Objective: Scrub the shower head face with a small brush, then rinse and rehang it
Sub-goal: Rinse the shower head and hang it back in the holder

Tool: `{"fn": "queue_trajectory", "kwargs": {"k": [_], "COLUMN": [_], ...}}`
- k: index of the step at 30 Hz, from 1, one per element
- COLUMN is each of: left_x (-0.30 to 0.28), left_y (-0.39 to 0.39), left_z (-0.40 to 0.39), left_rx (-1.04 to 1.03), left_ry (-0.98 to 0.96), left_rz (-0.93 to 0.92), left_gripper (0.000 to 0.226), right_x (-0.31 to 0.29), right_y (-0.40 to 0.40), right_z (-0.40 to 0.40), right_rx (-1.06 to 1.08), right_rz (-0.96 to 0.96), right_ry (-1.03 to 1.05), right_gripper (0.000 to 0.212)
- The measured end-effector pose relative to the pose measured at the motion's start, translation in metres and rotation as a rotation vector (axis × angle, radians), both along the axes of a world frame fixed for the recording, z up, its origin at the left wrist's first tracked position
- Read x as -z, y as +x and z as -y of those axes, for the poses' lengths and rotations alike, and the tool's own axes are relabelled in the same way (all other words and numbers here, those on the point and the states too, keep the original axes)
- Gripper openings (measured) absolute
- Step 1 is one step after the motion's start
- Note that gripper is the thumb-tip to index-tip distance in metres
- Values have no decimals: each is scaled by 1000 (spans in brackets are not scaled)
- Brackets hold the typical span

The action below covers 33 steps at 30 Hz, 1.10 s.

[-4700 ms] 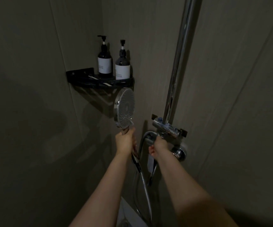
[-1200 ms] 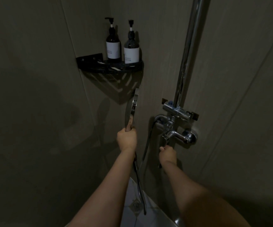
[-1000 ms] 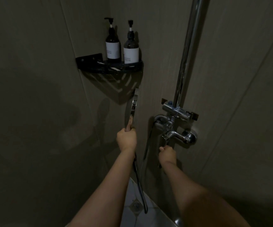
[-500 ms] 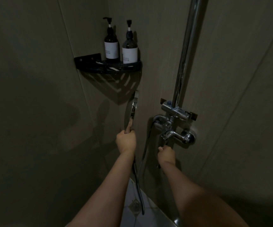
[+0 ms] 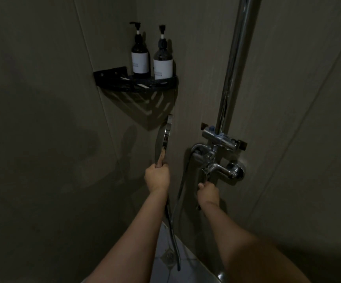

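The left hand was wrapped round the handle of the shower head, just left of the frame's centre, holding it upright and edge-on to me, so its face was turned away toward the left wall and I could not see the nozzles. The hose dropped from under that fist toward the floor drain at the bottom centre.

The right hand was lower and to the right, fingers curled round something just beneath the chrome mixer valve; it looked like the lever, though the dim light hid the exact grip. No brush showed in either hand or anywhere else I could make out, and I could see no water coming out of the head.

My reading was that the scrubbing was over and the job sat at the rinse: one hand aiming the head, the other working the tap. Whether the water was about to come on or had just gone off, I could not tell. What remained, as far as I could judge, was finishing the rinse and hanging the head back on the bracket at the foot of the riser rail, right of centre, which stood bare.

In the upper middle of the frame two pump bottles stood side by side on a black corner shelf.
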State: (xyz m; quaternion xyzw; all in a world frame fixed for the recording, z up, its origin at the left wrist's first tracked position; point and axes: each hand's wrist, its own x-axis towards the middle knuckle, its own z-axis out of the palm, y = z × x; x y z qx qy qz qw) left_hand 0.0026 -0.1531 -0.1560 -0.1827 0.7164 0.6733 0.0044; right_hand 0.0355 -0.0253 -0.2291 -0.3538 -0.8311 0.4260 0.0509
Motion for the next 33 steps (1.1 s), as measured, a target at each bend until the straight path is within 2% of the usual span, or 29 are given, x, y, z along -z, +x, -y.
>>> {"fn": "queue_trajectory", "kwargs": {"k": [20, 25, 33], "left_x": [1, -2, -7], "left_y": [3, 6, 3], "left_z": [2, 2, 3], "left_rx": [-16, -26, -155], "left_ry": [-14, 0, -46], "left_rz": [30, 10, -66], "left_gripper": [22, 14, 22], "right_x": [1, 2, 2], "right_y": [0, 0, 0], "right_z": [0, -1, 0], "right_rx": [3, 6, -2], "right_rz": [1, -2, 1], "right_ry": [-18, -21, 3], "right_gripper": [30, 29, 30]}}
